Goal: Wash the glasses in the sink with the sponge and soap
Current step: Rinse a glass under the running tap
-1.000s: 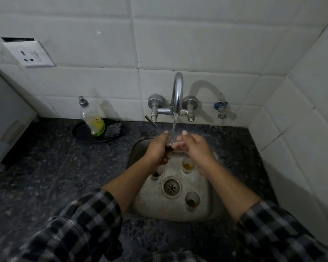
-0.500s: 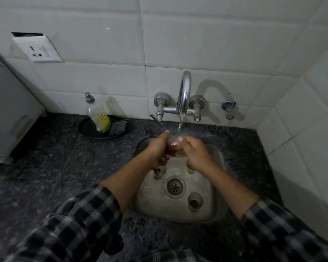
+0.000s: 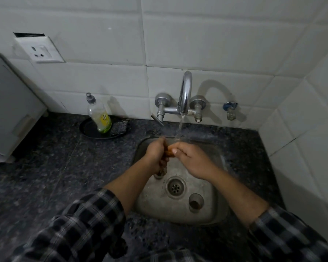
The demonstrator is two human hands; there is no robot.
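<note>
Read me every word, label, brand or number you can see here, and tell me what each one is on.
No text here can be read.
On the clear plastic soap bottle, the yellow-green label: it carries print, too blurred to read.
On the white wall socket plate: no lettering visible.
On the small glass gripped by the left hand and right hand: no print visible.

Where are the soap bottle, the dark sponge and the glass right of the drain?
Clear soap bottle with yellow-green liquid (image 3: 101,120): head view, its label.
Dark scouring sponge (image 3: 119,127): head view, top face.
Small clear glass right of the drain (image 3: 196,202): head view, its mouth.
</note>
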